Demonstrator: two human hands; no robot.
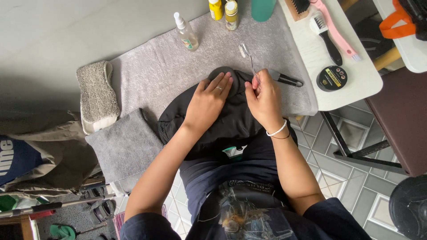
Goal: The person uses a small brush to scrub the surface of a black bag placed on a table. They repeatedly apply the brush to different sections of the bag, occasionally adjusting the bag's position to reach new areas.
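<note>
Under my left hand (208, 100) the black bag (222, 120) is soft, matt cloth. My right hand (265, 98) pinches a toothbrush (247, 57) of clear, glossy plastic with pale bristles. Both lie on a grey towel (160, 66), nubby and rough. By the table's (320, 58) right edge, smooth and white, a round tin (332, 78) shines black.

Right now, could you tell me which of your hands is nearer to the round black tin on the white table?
Right. The right hand, holding a toothbrush, is just left of the tin. The left hand presses the black cap farther left.
</note>
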